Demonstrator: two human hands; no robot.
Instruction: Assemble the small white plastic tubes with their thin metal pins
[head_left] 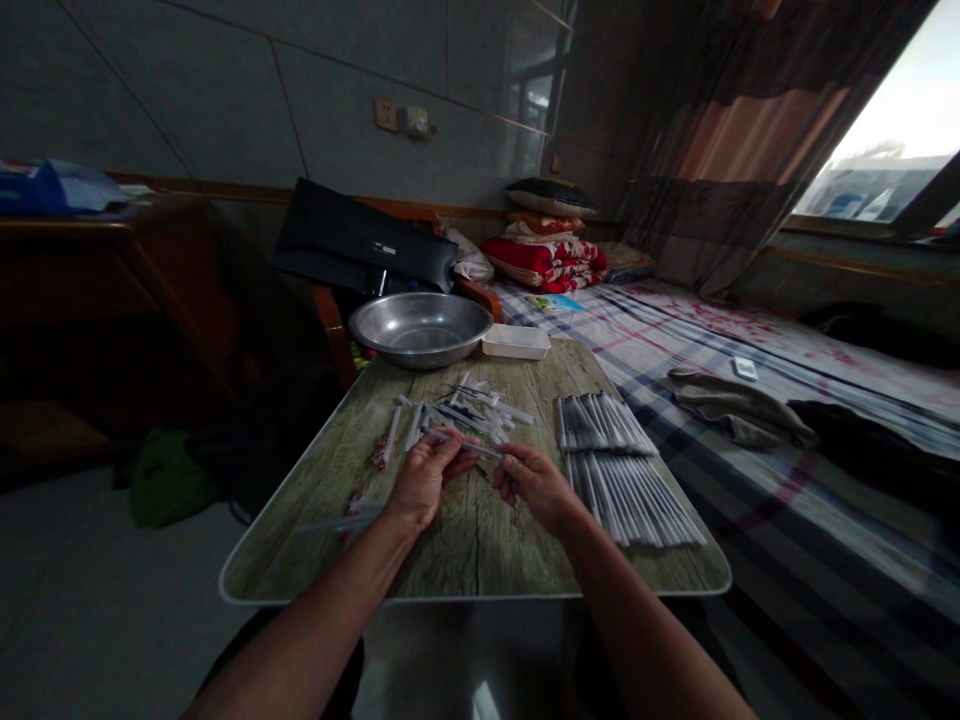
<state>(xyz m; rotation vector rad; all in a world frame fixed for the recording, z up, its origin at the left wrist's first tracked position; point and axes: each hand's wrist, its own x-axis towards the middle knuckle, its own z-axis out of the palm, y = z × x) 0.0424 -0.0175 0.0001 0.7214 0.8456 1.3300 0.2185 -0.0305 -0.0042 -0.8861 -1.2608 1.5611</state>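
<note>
Both hands meet over the middle of the table, holding one slim, pale pen [480, 449] nearly level between them. My left hand [426, 480] is closed on its left part, fingers wrapped underneath. At the other end, my right hand [536, 482] pinches the pen's tip. Just beyond them lies a loose heap of translucent pen tubes and dark slender pieces [469, 408]. To the right are two stacked rows of pens [626, 495], the far row with dark ends. Small reddish pieces [379, 455] lie left of the heap, and blurred clear tubes [341, 522] are near my left forearm.
A metal basin [421, 330] and a white plastic tray [516, 342] stand at the far edge of the wood-patterned table [300, 560]. A black case [367, 240] rests on a chair behind. Along the right side runs a bed [750, 520] with a plaid sheet.
</note>
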